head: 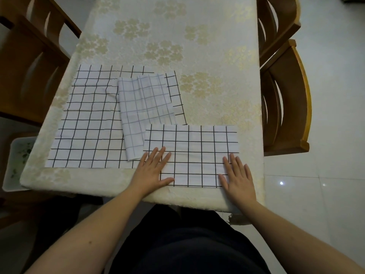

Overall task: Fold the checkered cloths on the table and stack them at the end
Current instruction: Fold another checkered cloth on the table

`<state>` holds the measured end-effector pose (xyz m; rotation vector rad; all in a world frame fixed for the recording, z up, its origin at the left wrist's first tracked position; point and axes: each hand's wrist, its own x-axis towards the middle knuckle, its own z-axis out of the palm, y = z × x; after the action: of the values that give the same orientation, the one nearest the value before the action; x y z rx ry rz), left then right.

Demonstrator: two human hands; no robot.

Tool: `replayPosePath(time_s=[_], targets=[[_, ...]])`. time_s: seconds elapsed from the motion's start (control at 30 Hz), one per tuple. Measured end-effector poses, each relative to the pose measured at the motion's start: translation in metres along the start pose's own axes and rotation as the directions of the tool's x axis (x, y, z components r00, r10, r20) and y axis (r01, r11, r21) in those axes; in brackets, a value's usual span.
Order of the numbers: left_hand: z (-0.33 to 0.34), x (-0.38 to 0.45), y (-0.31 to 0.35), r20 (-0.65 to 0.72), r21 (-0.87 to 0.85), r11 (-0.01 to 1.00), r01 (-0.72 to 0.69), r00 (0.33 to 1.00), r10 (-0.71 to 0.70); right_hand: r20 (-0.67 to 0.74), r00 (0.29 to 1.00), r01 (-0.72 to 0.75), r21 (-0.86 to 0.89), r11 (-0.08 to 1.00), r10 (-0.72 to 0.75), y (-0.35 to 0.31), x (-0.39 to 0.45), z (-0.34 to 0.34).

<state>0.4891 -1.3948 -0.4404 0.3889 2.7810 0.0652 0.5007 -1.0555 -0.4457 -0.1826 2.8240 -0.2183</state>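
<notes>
A folded white cloth with a black grid (pixel 194 153) lies at the near edge of the table. My left hand (pixel 153 171) rests flat on its left end with fingers straight. My right hand (pixel 238 177) presses flat on its right end. A larger checkered cloth (pixel 88 125) lies spread out to the left. Across that one lies a smaller cloth with a paler grey grid (pixel 144 107), its lower corner tucked under the folded cloth.
The table (pixel 177 36) wears a cream cloth with gold flowers. Wooden chairs stand at the left (pixel 29 66) and the right (pixel 286 91). A white tray (pixel 15 165) sits low beside the table's near left corner.
</notes>
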Motion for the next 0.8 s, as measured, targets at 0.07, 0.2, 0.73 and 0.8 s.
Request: replayPosePath(time_s=[0.07,0.2,0.73,0.8], targets=[[-0.002,0.0,-0.001,0.009,0.005,1.0,-0.002,1.0,0.002,0.005,1.0,0.011,0.007,1.0,-0.011,0.001,0.0,-0.001],[-0.003,0.001,-0.003,0.008,0.001,1.0,-0.018,1.0,0.018,0.005,1.0,0.022,0.007,1.0,-0.022,0.002,-0.001,-0.001],[-0.016,0.01,0.046,0.065,-0.083,0.981,0.176,0.983,-0.171,-0.005,0.999,0.04,0.02,0.999,-0.04,0.005,-0.001,0.003],[-0.018,0.015,0.055,0.045,-0.09,0.987,0.131,0.991,-0.128,-0.013,0.999,0.04,0.038,0.998,-0.04,0.005,0.0,0.004]])
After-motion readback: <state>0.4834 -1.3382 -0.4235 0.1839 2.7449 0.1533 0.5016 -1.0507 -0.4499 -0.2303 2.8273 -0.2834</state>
